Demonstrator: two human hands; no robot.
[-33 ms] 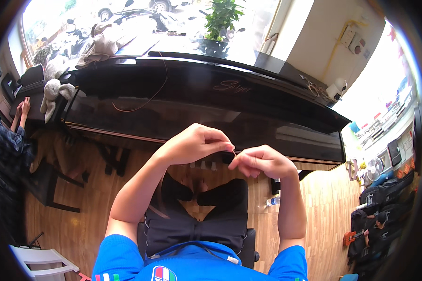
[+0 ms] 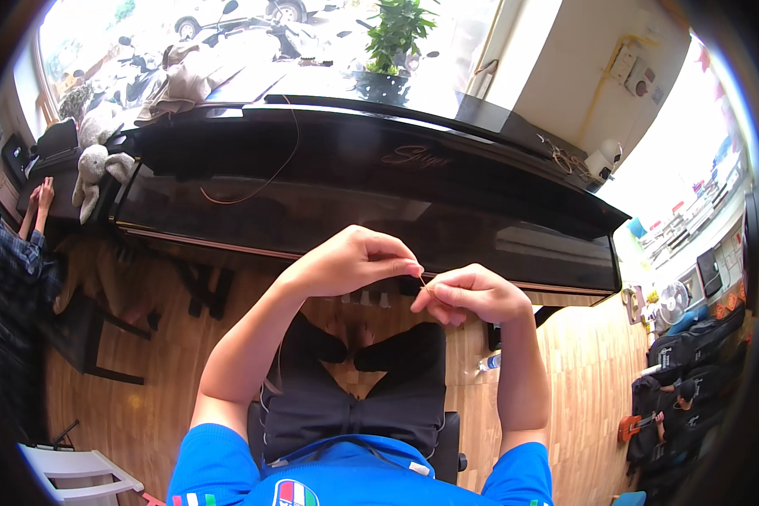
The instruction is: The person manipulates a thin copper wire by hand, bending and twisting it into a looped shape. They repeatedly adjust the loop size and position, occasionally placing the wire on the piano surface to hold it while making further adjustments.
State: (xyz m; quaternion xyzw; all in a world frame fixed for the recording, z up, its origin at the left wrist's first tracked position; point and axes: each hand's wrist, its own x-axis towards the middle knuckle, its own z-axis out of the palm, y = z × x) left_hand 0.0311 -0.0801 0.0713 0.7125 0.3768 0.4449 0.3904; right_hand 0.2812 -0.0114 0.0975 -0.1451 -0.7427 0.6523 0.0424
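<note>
In the head view, we see the left hand (image 2: 367, 257) and right hand (image 2: 476, 293) grasping a thin strand (image 2: 426, 282) in their fingers, before the black piano (image 2: 346, 198). We judge this fine two-handed handling; the next move calls for steady pinches.

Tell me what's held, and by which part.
A thin brownish strand, pinched by the left hand and right hand; whether at its ends, I cannot tell.
</note>
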